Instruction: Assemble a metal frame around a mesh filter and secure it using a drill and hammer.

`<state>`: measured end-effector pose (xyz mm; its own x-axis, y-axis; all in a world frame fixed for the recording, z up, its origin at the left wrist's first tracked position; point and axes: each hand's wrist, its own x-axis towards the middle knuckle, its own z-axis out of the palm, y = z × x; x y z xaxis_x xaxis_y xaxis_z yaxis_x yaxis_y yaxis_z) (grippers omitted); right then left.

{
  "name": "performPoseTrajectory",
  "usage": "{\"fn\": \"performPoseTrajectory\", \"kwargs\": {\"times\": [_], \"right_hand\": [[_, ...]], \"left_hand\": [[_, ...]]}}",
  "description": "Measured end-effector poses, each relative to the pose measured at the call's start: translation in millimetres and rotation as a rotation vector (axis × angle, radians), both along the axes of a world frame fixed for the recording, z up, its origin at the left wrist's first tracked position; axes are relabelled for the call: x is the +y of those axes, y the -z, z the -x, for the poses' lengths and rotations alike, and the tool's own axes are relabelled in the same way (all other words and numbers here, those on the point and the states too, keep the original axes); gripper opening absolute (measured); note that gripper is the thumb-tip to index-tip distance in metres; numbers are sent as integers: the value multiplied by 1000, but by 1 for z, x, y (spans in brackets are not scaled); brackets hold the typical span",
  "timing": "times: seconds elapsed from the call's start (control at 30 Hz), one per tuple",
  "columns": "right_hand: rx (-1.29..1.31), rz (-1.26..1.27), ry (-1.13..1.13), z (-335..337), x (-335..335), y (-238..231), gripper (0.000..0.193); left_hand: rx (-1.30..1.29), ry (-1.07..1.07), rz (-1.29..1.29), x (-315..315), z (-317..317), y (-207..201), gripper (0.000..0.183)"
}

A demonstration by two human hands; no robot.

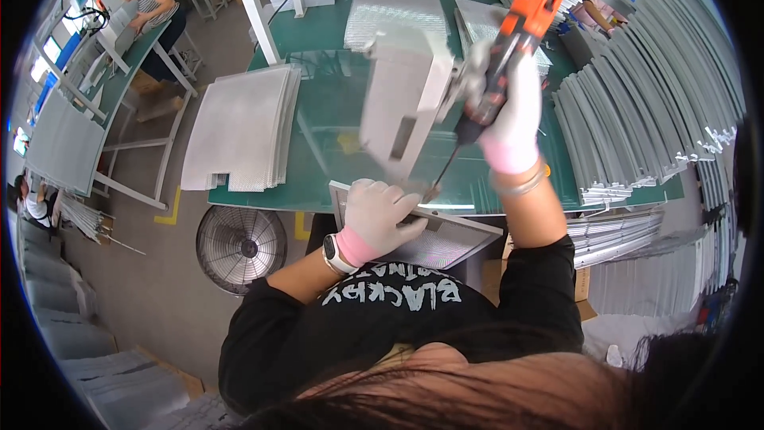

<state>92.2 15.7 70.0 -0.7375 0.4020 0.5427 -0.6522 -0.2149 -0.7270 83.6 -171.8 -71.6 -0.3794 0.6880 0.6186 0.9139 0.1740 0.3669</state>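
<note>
My right hand (512,123), in a white glove with a pink cuff, is wrapped round an orange and black electric screwdriver (521,28). Its long thin bit slants down to the far edge of a framed mesh panel (450,240). My left hand (374,221), gloved the same way, grips that panel near the bit tip. The panel leans between my body and the table edge, partly hidden by my hand. Just beyond it a pale metal part (402,103) with a dark slot shows, smeared by motion; what supports it I cannot tell.
Stacked perforated sheets (239,127) overhang the green table (318,24) at left; another stack (396,16) sits at the back. Many metal strips (637,87) crowd the right side. A floor fan (241,249) stands at left. Another person (151,8) works at a far-left bench.
</note>
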Motion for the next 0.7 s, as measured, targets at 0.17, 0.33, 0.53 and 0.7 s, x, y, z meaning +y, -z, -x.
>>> {"fn": "performPoseTrajectory", "kwargs": {"times": [0.17,0.33,0.53,0.7], "right_hand": [[-84,-534,568,1,64,-60,34],[207,-1063,1074,9,118,-90,67],[92,-1396,1322,-22,154,-112,57],[54,-1439,1473,-60,131,-17,60]], "left_hand": [[87,-94,126,14,33,-5,23],[-5,-294,104,61,138,11,31],[36,-236,62,85,210,70,39],[-43,-137,21,5,162,77,40]]}}
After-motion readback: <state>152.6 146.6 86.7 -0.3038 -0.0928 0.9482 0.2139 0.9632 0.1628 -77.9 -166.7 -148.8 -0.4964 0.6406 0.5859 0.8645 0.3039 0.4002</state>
